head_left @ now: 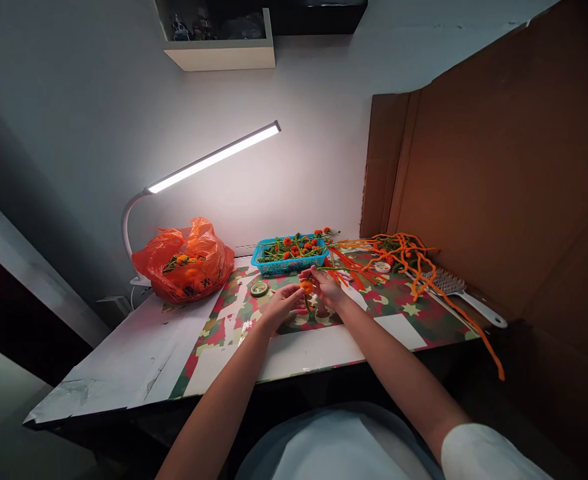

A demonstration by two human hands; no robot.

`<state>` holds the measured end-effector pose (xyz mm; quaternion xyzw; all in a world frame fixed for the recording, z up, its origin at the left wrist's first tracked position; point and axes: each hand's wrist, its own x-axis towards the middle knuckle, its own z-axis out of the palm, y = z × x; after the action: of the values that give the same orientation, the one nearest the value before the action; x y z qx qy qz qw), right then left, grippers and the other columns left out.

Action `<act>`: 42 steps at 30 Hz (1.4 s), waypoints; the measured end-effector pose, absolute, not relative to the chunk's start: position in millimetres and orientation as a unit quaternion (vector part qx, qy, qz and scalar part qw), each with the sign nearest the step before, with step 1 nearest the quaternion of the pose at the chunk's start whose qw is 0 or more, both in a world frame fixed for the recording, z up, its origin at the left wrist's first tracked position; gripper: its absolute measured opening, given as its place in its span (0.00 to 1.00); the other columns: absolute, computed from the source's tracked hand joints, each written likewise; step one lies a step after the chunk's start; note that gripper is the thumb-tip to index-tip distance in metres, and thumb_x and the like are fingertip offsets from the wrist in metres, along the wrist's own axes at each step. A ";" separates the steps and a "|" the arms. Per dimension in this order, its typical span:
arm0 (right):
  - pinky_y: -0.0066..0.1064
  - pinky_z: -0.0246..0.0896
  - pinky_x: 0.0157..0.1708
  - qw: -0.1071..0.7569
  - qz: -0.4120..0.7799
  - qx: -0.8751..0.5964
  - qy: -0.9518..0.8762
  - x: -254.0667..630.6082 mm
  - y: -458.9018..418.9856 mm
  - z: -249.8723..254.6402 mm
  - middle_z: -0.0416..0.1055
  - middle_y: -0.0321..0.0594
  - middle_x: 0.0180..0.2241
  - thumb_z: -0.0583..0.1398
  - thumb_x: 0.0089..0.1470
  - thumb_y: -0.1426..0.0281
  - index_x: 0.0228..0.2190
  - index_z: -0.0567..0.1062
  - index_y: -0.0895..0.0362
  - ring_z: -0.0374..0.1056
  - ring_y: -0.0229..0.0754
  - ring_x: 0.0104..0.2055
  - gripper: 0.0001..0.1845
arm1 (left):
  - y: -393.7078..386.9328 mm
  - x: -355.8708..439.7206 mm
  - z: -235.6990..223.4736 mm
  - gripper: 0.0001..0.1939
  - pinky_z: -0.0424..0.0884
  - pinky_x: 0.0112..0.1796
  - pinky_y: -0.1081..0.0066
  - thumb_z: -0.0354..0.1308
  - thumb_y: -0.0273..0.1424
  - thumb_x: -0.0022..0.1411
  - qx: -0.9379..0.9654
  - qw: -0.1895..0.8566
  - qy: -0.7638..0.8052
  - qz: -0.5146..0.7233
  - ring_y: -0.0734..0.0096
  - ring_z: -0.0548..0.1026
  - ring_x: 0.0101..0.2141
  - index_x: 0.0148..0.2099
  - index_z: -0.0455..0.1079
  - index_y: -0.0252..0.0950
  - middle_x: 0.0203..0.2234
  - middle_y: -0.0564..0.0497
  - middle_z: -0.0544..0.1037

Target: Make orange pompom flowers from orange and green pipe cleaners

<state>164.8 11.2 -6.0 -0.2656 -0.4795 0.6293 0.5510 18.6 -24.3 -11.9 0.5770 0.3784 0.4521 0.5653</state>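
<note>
Over the middle of the table, my two hands meet around a small orange fuzzy flower [307, 287] with a green stem hanging below it. My left hand [285, 303] has its fingers closed on the flower from the left. On the other side my right hand [325, 288] pinches a thin green fuzzy stem, which sticks out to the right past the fingers. A roll of green tape [259, 289] lies left of my hands. Just behind them stands a blue basket [289, 267] filled with orange flowers on green stems.
An orange plastic bag [189, 267] with flowers inside sits at the left, beneath a lit lamp [214, 159]. Orange fuzzy strips [399, 250] lie tangled at the right, near a white-handled brush [481, 310]. A cardboard sheet [494, 160] walls the right side.
</note>
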 end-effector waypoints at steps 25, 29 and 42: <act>0.26 0.57 0.27 0.559 0.480 -0.348 -0.580 165.8 20.4 -19.6 0.70 0.35 0.20 0.64 0.37 0.56 0.19 0.74 0.58 0.64 0.36 0.24 0.17 | -14.9 13.0 -18.6 0.25 0.70 0.32 0.72 0.69 0.45 0.41 0.551 0.522 0.426 0.492 0.68 0.76 0.30 0.37 0.74 0.32 0.29 0.47 0.79; 0.26 0.57 0.26 0.549 0.461 -0.351 -0.602 164.6 19.0 -22.6 0.71 0.36 0.20 0.64 0.39 0.57 0.19 0.74 0.58 0.65 0.37 0.25 0.15 | -16.8 14.2 -15.6 0.26 0.71 0.33 0.71 0.69 0.45 0.38 0.556 0.520 0.425 0.490 0.67 0.76 0.30 0.36 0.74 0.32 0.28 0.47 0.79; 0.29 0.59 0.30 0.587 0.515 -0.358 -0.512 163.6 16.6 -16.6 0.71 0.35 0.20 0.66 0.34 0.58 0.20 0.74 0.57 0.65 0.37 0.26 0.15 | -19.2 15.8 -9.7 0.27 0.70 0.31 0.72 0.69 0.46 0.39 0.550 0.508 0.435 0.500 0.67 0.76 0.30 0.37 0.74 0.32 0.29 0.47 0.79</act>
<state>163.6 16.6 -16.6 -0.3584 -0.5123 0.5146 0.5867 15.8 -19.2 -9.7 0.5497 0.4354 0.5001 0.5081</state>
